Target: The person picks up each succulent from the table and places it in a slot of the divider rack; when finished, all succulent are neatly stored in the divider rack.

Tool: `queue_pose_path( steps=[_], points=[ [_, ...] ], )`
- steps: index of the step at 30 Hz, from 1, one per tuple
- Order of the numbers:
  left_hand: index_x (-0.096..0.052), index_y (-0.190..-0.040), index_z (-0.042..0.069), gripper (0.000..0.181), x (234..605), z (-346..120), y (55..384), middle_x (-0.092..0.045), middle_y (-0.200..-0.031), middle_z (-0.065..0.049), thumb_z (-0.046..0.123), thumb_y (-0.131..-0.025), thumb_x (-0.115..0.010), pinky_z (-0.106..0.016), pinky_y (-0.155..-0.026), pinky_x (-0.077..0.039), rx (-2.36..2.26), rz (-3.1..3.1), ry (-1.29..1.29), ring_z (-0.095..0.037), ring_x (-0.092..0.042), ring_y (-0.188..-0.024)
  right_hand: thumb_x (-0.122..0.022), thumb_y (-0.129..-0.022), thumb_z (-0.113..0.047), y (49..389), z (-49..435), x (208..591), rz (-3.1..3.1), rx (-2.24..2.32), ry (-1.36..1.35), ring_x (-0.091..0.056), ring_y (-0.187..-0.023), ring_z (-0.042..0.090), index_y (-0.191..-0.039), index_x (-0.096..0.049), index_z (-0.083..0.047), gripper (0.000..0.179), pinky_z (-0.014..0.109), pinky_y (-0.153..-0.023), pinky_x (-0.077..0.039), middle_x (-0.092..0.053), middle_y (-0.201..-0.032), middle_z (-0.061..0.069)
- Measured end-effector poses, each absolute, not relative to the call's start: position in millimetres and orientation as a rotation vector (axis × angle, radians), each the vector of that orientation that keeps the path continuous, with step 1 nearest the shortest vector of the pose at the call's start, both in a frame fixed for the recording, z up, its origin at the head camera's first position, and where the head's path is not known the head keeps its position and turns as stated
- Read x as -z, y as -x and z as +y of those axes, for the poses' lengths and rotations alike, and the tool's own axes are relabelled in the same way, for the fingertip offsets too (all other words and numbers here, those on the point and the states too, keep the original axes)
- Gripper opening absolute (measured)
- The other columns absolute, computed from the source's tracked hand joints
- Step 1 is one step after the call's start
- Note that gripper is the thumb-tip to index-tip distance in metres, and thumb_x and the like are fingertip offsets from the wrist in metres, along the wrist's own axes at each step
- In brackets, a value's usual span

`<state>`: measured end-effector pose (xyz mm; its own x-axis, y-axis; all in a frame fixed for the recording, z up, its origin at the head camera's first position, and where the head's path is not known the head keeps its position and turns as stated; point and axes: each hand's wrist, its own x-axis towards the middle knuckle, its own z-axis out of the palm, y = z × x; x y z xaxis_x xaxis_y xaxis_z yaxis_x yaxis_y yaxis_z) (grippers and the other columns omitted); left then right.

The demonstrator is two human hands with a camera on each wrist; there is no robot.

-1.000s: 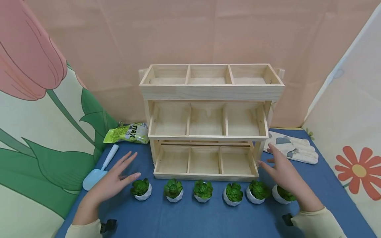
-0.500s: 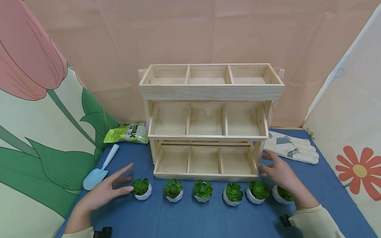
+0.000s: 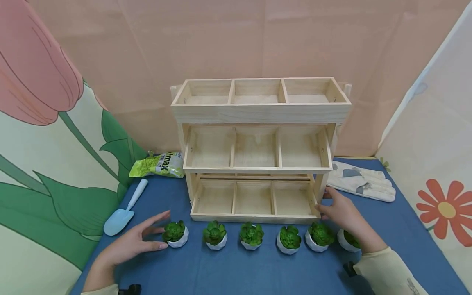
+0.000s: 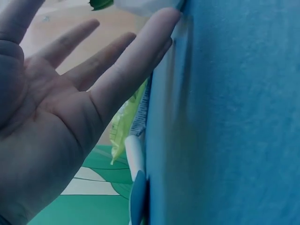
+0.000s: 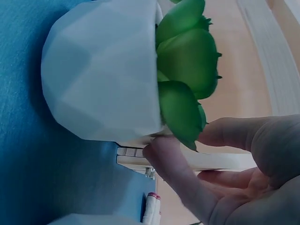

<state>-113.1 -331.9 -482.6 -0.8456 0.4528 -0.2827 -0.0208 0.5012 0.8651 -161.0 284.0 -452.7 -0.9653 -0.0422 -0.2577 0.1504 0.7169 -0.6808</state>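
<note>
At the front left, my left hand [image 3: 130,243] has its fingers spread around the leftmost potted succulent [image 3: 175,234]; its thumb and fingertips are right beside the white pot. A wooden three-tier planter shelf [image 3: 261,114], divided into compartments, stands in the middle. At its lower right corner my right hand [image 3: 344,213] grips the shelf, thumb at the bottom tray's end and fingers on the far side of the upright. In the right wrist view a potted succulent [image 5: 103,70] partly hides the fingertips.
Several more potted succulents, among them one by the middle [image 3: 251,235], line the blue cloth [image 3: 228,272]. A light-blue trowel [image 3: 119,221] and a green bag [image 3: 158,164] lie left. White gloves [image 3: 363,182] lie right of the shelf.
My left hand has come down and right to the leftmost succulent. My right hand has moved left onto the shelf's lower right corner, fingers drawing closer together.
</note>
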Motion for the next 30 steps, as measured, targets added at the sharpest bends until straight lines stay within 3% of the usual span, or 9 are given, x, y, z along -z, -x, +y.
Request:
queue_pose_path(
  steps=[4,15,23,30],
  points=[
    [-0.021,-0.172,0.017,0.09,487.8,-332.7,113.6,-0.025,-0.176,-0.025,0.021,-0.101,-0.075,-0.022,-0.097,-0.054,-1.361,2.234,-0.346,-0.059,-0.042,-0.149,-0.068,-0.103,-0.013,162.8,282.3,452.4,2.649,1.114,-0.1,-0.08,-0.082,0.024,-0.163,-0.028,0.008,0.075,0.041,-0.071,-0.067,-0.051,-0.148,0.043],
    [-0.03,-0.169,0.013,0.081,496.7,-335.0,117.5,-0.03,-0.175,-0.023,0.018,-0.102,-0.073,-0.023,-0.098,-0.055,-1.421,2.197,-0.317,-0.055,-0.041,-0.151,-0.072,-0.101,-0.019,165.9,284.3,452.9,2.611,1.098,-0.089,-0.08,-0.083,0.024,-0.162,-0.028,0.009,0.08,0.044,-0.076,-0.066,-0.052,-0.147,0.041],
    [-0.038,-0.166,0.015,0.082,500.6,-331.0,123.8,-0.034,-0.174,-0.019,0.022,-0.097,-0.08,-0.016,-0.1,-0.05,-1.38,2.24,-0.326,-0.055,-0.039,-0.153,-0.072,-0.102,-0.018,169.0,284.2,455.8,2.621,1.084,-0.103,-0.079,-0.082,0.022,-0.16,-0.03,0.01,0.077,0.042,-0.075,-0.066,-0.054,-0.145,0.041],
    [-0.044,-0.161,0.013,0.077,504.9,-326.7,128.9,-0.032,-0.171,-0.023,0.018,-0.095,-0.082,-0.015,-0.101,-0.051,-1.411,2.175,-0.372,-0.057,-0.035,-0.153,-0.07,-0.104,-0.024,171.4,284.0,455.9,2.63,1.053,-0.114,-0.076,-0.079,0.019,-0.157,-0.036,0.009,0.071,0.041,-0.072,-0.064,-0.059,-0.141,0.037]
  ],
)
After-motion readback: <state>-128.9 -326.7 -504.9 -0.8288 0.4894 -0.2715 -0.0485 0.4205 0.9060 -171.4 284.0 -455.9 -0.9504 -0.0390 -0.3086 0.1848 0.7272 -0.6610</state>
